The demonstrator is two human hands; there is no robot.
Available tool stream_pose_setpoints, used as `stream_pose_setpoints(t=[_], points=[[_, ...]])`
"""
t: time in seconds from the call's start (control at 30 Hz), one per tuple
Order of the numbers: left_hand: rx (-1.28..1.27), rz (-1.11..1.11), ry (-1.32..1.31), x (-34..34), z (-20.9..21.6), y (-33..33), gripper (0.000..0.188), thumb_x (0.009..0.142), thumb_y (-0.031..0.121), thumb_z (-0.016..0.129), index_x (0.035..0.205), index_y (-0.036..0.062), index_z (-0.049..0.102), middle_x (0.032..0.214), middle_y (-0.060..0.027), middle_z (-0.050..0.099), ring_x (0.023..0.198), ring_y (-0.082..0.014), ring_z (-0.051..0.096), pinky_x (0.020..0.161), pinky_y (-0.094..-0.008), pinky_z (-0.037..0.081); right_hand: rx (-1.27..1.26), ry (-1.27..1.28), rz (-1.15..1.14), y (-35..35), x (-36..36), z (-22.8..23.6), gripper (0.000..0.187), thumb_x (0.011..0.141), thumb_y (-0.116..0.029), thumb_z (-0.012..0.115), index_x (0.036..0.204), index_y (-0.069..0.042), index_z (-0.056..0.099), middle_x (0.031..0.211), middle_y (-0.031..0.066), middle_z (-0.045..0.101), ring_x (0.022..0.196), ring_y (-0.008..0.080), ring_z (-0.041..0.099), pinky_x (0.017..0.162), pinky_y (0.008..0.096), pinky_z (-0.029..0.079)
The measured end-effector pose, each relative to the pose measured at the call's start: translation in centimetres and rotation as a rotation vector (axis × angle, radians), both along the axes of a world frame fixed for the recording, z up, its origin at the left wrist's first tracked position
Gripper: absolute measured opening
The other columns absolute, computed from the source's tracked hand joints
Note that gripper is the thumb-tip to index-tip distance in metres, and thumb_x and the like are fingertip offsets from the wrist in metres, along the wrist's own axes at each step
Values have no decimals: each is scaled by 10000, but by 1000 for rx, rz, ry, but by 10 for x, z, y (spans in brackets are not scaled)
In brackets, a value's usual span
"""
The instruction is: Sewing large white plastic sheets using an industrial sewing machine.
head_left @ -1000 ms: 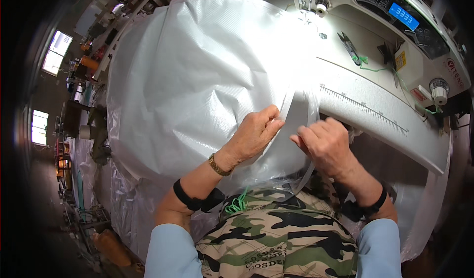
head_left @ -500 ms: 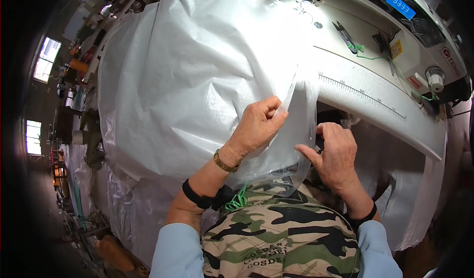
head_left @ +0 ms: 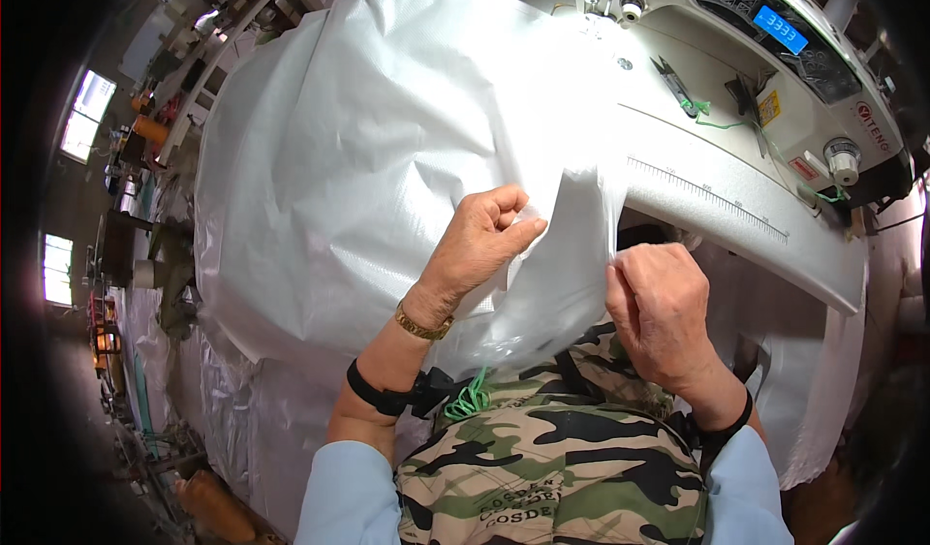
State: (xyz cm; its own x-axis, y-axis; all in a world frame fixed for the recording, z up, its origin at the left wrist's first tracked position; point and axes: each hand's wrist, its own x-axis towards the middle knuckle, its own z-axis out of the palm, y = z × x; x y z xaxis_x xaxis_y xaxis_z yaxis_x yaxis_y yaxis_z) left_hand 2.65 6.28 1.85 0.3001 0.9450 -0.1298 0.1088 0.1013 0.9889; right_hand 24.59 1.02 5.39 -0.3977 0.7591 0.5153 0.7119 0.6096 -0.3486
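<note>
A large white woven plastic sack spreads over the work surface and drapes toward my lap. My left hand is closed in a pinch on the edge of its upper layer. Beside it, a gap parts that layer from a thinner, see-through plastic layer. My right hand pinches the right edge of this thin layer between thumb and fingers. The sack's far right part lies close to the needle area of a sewing machine, washed out by bright light.
A ruled metal strip runs along the machine bed's near edge. Thread snips lie on the bed by green thread. The control panel is at upper right. More plastic sheeting hangs at right. Green threads lie on the camouflage apron.
My right hand has gone from thumb apart to pinching the thin layer's edge. My left hand has shifted slightly left with the upper layer, and the gap between the layers is wider.
</note>
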Motion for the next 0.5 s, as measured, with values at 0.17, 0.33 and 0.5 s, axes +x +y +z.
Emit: stream_pose_setpoints(t=[0.17,0.33,0.5], points=[[-38,-35,-28,-3,6,2,161,932,122,671,825,56,570,602,100,484,543,22,373,479,-173,289,183,39,91,23,-18,19,125,799,-49,653,782,-55,529,671,51,471,593,224,520,627,348,419],[-89,-35,-129,-2,2,4,132,941,88,632,831,48,571,640,114,454,593,25,351,521,-178,278,162,-21,191,33,-38,11,103,805,-86,630,801,-64,530,655,44,510,570,205,544,583,337,377],[-57,-38,4,-11,9,6,131,943,75,626,821,39,592,642,113,456,583,21,354,521,-172,288,-139,-224,212,28,-39,0,113,835,-101,632,798,-65,532,655,64,578,588,225,606,575,361,376]])
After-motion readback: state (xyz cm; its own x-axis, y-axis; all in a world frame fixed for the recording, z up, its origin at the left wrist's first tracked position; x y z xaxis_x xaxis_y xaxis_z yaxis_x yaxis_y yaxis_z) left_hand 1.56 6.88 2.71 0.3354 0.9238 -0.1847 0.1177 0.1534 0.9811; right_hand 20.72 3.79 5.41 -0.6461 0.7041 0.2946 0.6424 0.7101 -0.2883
